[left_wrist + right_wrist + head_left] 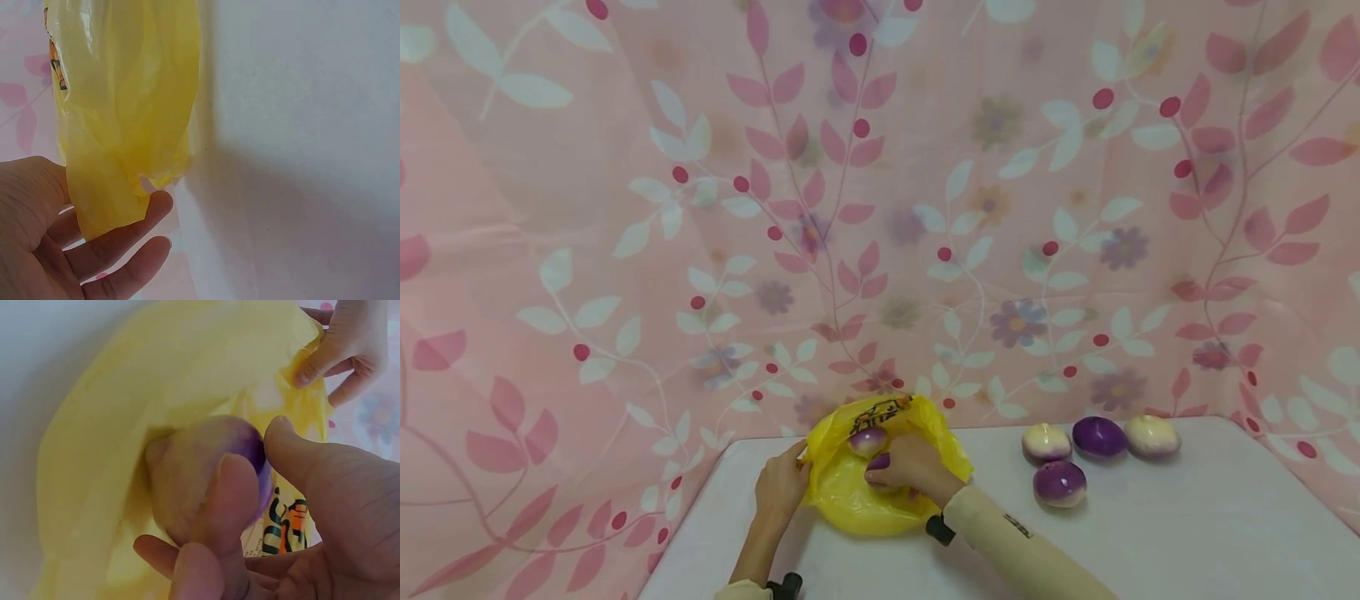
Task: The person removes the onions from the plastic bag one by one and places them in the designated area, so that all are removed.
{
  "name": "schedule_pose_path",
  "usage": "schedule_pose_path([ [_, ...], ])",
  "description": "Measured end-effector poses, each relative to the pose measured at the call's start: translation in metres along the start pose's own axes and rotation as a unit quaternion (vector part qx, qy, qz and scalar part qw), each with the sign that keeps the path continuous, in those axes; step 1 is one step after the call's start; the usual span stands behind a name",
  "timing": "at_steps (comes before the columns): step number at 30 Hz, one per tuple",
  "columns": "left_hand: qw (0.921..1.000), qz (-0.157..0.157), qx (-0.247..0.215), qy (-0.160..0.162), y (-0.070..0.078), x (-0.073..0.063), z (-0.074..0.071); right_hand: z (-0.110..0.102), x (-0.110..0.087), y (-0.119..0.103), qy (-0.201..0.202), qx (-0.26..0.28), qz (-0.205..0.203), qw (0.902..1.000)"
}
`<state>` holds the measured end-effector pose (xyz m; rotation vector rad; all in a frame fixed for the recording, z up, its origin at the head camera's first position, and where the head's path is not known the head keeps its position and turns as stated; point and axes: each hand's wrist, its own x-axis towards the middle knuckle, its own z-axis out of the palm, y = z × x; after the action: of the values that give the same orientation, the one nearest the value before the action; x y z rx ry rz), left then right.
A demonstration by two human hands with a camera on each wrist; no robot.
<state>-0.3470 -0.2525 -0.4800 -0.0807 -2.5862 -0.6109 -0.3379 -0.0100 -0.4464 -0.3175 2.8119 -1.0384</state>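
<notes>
Turnips [1060,484] show purple and cream, the yellow bag [872,510] perhaps green-orange print [294,522].

Table [1210,542]: plain white top. Right side, toward the far edge, back row of three turnips: pale turnip [1047,441], purple turnip [1100,437], pale turnip with faint purple [1152,437]. Fourth, purple-and-white turnip [1060,484], lies in front of the first two. Yellow plastic bag [868,512] well apart, to their left; underside appears to rest on the table, contact partly hidden.
</notes>
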Motion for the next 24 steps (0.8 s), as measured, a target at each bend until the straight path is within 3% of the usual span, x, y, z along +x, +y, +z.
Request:
schedule_pose_path([
  [5, 0.9999, -0.007, -0.002, -0.007, -0.001, -0.001, 0.001, 0.005, 0.004, 0.002, 0.004, 0.027, 0.020, 0.9994],
  [12, 0.9999, -0.006, 0.004, -0.008, -0.002, 0.000, 0.000, 0.006, 0.006, 0.007, 0.014, 0.046, -0.002, 0.9988],
  [18, 0.9998, -0.008, 0.005, -0.017, -0.001, 0.000, -0.001, -0.003, 0.001, 0.006, 0.009, 0.055, -0.015, 0.9983],
  [24, 0.9996, -0.012, 0.004, -0.024, -0.001, 0.000, -0.001, -0.017, -0.002, 0.004, 0.005, 0.028, -0.026, 0.9993],
])
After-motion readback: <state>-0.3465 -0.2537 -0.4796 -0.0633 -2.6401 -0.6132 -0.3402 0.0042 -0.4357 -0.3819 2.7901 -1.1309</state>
